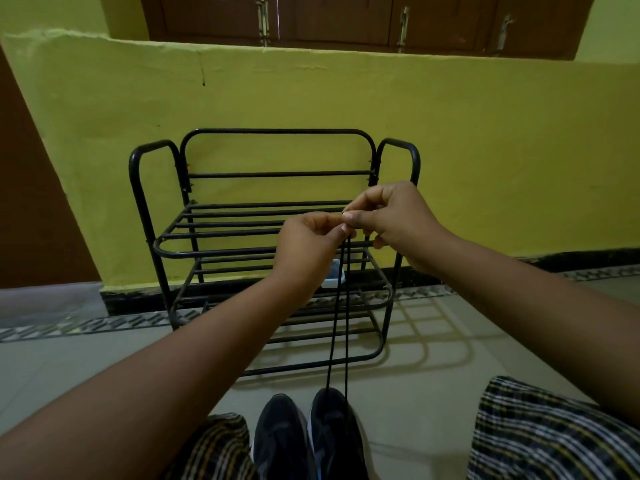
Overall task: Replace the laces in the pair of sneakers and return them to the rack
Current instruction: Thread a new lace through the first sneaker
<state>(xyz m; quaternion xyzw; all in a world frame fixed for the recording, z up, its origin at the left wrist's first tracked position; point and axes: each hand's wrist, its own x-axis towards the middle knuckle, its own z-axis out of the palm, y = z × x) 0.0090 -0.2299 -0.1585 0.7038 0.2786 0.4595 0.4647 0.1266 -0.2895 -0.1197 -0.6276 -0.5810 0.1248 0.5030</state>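
At six o'clock on the pale tiled floor, I see the two dark sneakers side by side, toes toward twelve, long axes running six to twelve: the left sneaker point(280, 441) and the right sneaker point(334, 434), both of matte mesh-like fabric with lighter sole edges. No brand or writing is readable. From the right one a thin black round lace point(341, 306) rises as two taut, nearly parallel strands. At centre, my left hand point(308, 247) and right hand point(391, 220) meet, each pinching the lace ends between thumb and fingertips. Behind, at twelve, stands the black tubular metal rack point(273, 216), its barred shelves bare, against a rough yellow wall point(485, 150).
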